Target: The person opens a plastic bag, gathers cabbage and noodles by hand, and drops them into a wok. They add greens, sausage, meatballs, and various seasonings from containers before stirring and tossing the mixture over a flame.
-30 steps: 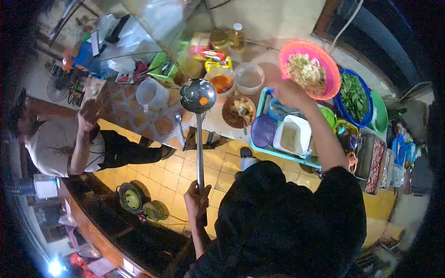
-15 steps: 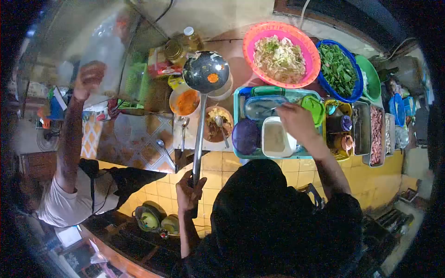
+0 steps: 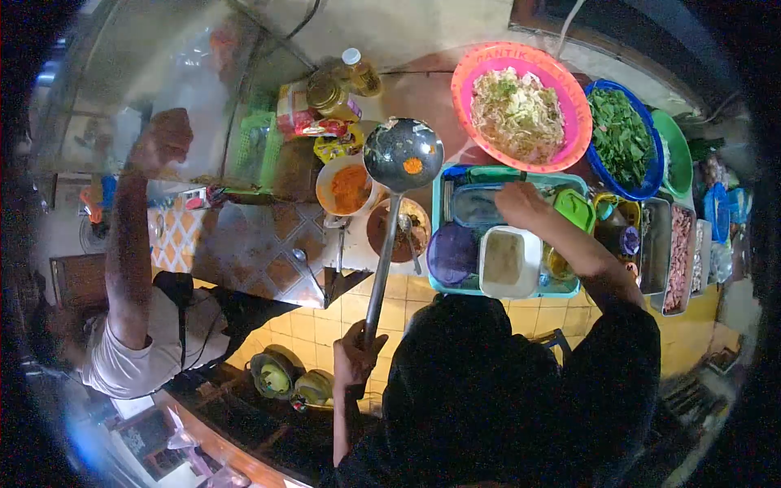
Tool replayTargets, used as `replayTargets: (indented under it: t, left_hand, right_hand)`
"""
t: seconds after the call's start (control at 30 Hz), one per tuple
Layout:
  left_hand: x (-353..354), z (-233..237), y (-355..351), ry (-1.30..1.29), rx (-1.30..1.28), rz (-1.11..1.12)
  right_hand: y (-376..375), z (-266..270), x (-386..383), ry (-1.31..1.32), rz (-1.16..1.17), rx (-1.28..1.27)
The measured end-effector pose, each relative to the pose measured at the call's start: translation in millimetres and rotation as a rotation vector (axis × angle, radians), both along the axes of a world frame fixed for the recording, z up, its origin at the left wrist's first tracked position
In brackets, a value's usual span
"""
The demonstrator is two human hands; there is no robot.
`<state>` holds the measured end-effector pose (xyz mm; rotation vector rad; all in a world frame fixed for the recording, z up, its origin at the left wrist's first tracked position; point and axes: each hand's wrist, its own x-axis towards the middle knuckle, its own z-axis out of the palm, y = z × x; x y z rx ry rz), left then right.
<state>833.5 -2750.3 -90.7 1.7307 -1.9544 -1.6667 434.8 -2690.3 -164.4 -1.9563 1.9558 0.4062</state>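
Note:
My left hand [image 3: 356,358] is wrapped round the handle of a long metal ladle [image 3: 389,260]. The ladle's dark bowl [image 3: 401,163] holds a small orange lump, above the tub of orange paste [image 3: 346,189] and the bowl of dark paste with spoons [image 3: 390,244]. My right hand [image 3: 521,203] reaches over the teal tray [image 3: 443,286], fingers down and bent at the blue-lidded container [image 3: 476,205]; what they hold, if anything, is hidden. Beside it are a purple lid [image 3: 452,254], a white tub of pale contents [image 3: 508,260] and a green lid [image 3: 574,210].
A pink basin of shredded vegetables [image 3: 581,122], a blue basket of leaves [image 3: 602,175] and a tray of chopped meat [image 3: 677,260] stand at the right. Jars [image 3: 329,93] stand behind. At the left, another person [image 3: 150,350] raises an arm.
The view has shifted, so the table appears further right and lower. My right hand has moved slightly left and down over the tray, toward the blue-lidded container. My left hand still holds the ladle.

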Motion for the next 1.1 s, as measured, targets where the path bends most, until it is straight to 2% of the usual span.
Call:
replayTargets:
  t: [0.07, 0.2, 0.3, 0.4, 0.43, 0.47, 0.6, 0.67, 0.8, 0.87, 0.93, 1.0, 1.03, 1.1]
  left_hand:
    - [5.7, 2.0, -0.6, -0.062, 0.007, -0.028]
    - [4.0, -0.1, -0.4, -0.153, -0.083, -0.109]
    - [2.8, 2.9, 3.0, -0.175, -0.069, -0.111]
    - [5.1, 3.9, 6.1, -0.160, -0.084, -0.124]
    - [5.4, 4.0, 6.6, -0.161, -0.115, -0.143]
    - [6.6, 3.1, 8.2, -0.158, -0.117, -0.140]
    - [4.5, 10.3, 12.5, -0.219, -0.151, -0.141]
    - [0.7, 19.4, 13.8, -0.241, -0.193, -0.168]
    - [2.3, 21.8, 19.9, -0.213, -0.221, -0.209]
    - [3.6, 21.4, 24.7, -0.185, -0.275, -0.228]
    - [3.8, 22.2, 28.8, -0.179, -0.183, -0.230]
    - [3.8, 18.8, 31.2, -0.170, -0.206, -0.255]
    - [4.9, 15.4, 33.1, -0.143, -0.248, -0.251]
    - [10.5, 12.3, 35.4, -0.111, -0.289, -0.243]
  right_hand:
    - [5.7, 3.5, 5.1, 0.045, -0.261, -0.100]
    - [4.5, -25.7, -0.9, 0.024, -0.195, -0.043]
    - [6.8, -56.5, -6.4, -0.078, -0.134, -0.193]
    - [-0.7, -61.5, -12.9, -0.231, -0.165, -0.040]
    - [-5.1, -58.7, -17.4, -0.279, -0.052, 0.049]
    - [-8.2, -53.8, -20.2, -0.325, 0.063, 0.138]
    - [-3.4, -20.8, -29.7, -0.482, 0.037, 0.072]
    - [1.8, 9.7, -29.2, -0.611, -0.202, 0.021]
    - [2.8, 34.9, -42.4, -0.626, -0.177, 0.049]
    - [4.4, 52.9, -43.2, -0.664, -0.250, 0.014]
    - [-1.5, 79.5, -30.0, -0.663, -0.251, -0.008]
    - [-1.8, 92.0, -17.0, -0.383, -0.168, -0.169]
    - [1.4, 109.1, -7.4, -0.382, -0.169, -0.171]
    - [15.9, 143.4, 13.7, 0.113, -0.336, -0.150]
